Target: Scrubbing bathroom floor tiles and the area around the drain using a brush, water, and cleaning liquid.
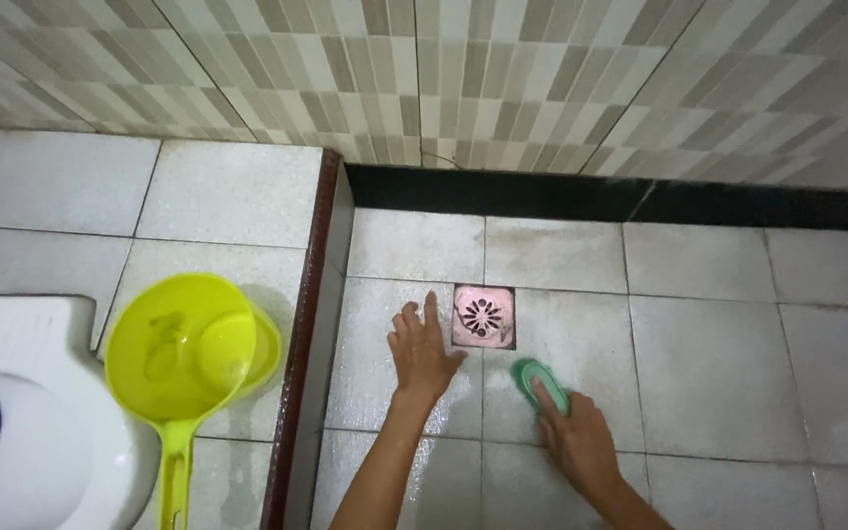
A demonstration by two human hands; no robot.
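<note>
Green scrub brush (539, 382) under right hand (573, 440), wet grey floor tiles (709, 344), lower level beside step.

Right hand closed over brush from above, fingers wrapped on its back, brush pressed to tile just right of and below pink square drain cover (484, 316). Left hand (422, 350) open, fingers spread, palm flat on tile, holding nothing, touching left edge of drain cover. Yellow-green plastic dipper (181, 355) with long handle on raised floor level at left, well apart from both hands. White toilet bowl (22, 412) at far left, near dipper. Patterned wall tiles (503, 79) above dark skirting.
</note>
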